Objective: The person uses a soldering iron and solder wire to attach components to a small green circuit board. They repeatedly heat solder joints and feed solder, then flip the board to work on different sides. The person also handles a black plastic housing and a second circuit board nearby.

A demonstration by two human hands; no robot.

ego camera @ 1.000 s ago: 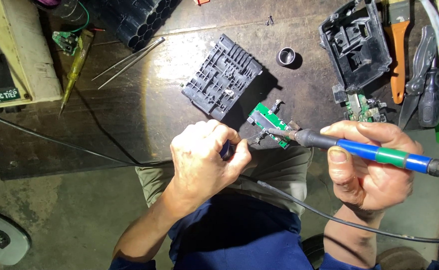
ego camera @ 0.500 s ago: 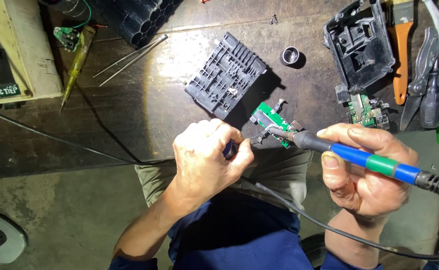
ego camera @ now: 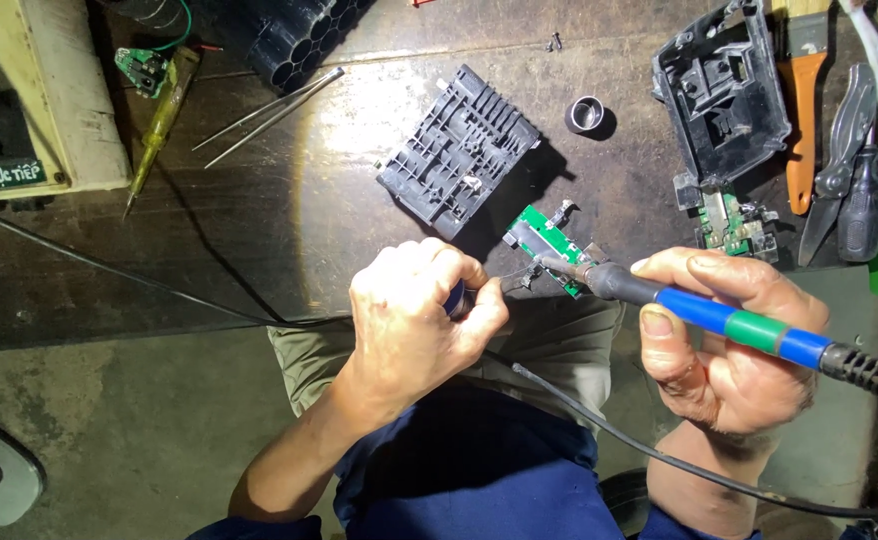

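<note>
My right hand [ego camera: 729, 345] grips the soldering iron [ego camera: 719, 320], tip on the green circuit board [ego camera: 547, 240]; left hand [ego camera: 414, 320] pinches a thin wire beside it.

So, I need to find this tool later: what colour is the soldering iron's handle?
Blue with a green band, on the soldering iron in the right hand; head view.

A black ribbed plastic housing [ego camera: 459, 150] lies mid-tabletop [ego camera: 259, 230], a small metal ring [ego camera: 585, 114] just beside it. Another black shell [ego camera: 721, 92] sits to the right, near an orange-handled tool [ego camera: 804, 130] and what look like pliers [ego camera: 839, 160]. Tweezers [ego camera: 269, 115] and a yellow screwdriver [ego camera: 159, 125] lie left.
</note>
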